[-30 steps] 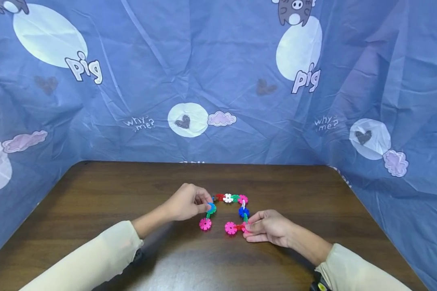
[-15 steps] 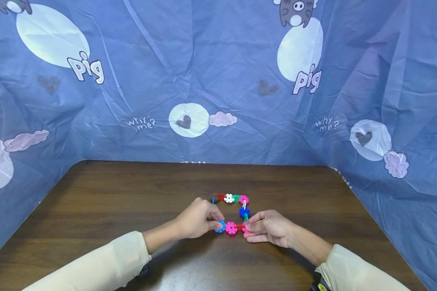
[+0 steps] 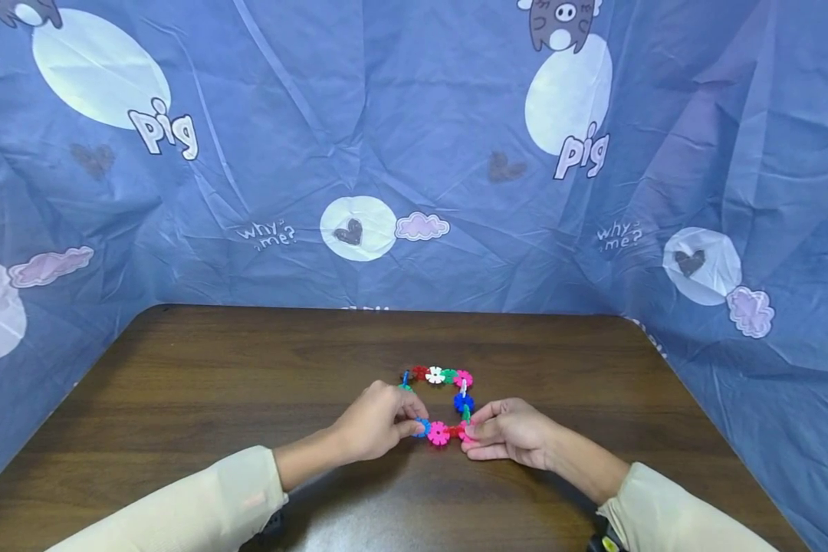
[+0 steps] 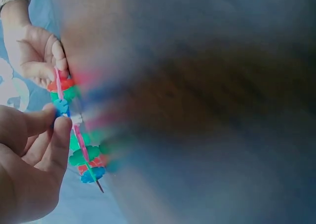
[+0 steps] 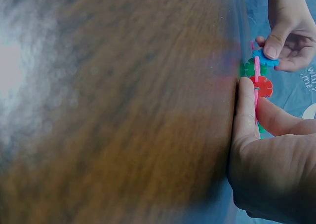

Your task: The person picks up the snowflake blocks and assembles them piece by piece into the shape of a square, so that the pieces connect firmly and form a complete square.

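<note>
A chain of notched plastic snowflake discs is bent into a ring on the table. My left hand [image 3: 381, 422] pinches a light blue disc [image 3: 422, 427] against the left edge of a pink disc [image 3: 438, 433]; I cannot tell whether their slots interlock. At the ring's near right corner, my right hand [image 3: 514, 434] pinches another pink disc [image 3: 466, 432], joined to the first through a red disc [image 5: 264, 87]. Up the right side run a green disc, a dark blue disc [image 3: 464, 403] and a white one on edge. My left fingers hide part of the ring's left side.
White [image 3: 435, 375], red [image 3: 419, 373], green and pink discs form the ring's far side. The brown wooden table [image 3: 248, 360] extends around both hands. Behind it hangs a blue printed cloth [image 3: 414, 153].
My left hand has moved toward me and to the right, bringing the blue disc from the ring's left side to the pink disc. The right hand has stayed in place.
</note>
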Tool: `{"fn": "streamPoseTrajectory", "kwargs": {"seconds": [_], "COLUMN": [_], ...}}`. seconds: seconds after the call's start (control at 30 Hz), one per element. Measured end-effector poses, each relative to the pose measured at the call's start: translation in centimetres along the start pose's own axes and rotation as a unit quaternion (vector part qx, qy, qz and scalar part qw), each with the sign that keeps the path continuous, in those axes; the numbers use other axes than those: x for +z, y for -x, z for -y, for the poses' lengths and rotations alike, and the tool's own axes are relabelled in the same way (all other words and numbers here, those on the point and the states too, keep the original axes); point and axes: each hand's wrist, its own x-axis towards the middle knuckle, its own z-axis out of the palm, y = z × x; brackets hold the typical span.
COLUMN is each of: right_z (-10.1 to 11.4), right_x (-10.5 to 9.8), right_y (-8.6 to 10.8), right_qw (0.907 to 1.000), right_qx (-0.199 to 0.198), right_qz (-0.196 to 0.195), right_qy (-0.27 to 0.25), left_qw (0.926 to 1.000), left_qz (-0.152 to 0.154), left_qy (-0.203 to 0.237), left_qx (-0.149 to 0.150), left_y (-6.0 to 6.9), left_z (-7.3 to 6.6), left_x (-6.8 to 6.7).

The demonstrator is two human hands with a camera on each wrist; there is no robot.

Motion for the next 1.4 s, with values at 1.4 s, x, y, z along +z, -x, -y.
{"fn": "streamPoseTrajectory", "kwargs": {"seconds": [1.4], "right_z": [0.2], "right_x": [0.0], "right_y": [-0.3], "right_qw": [0.9996], "right_qx": [0.020], "right_qz": [-0.007], "right_qy": [0.018], "left_qw": [0.9925], "left_qz": [-0.009], "left_qy": [0.098], "left_qx": [-0.073], "left_y": [-0.1], "left_z": [-0.4], "left_x": [1.2]}}
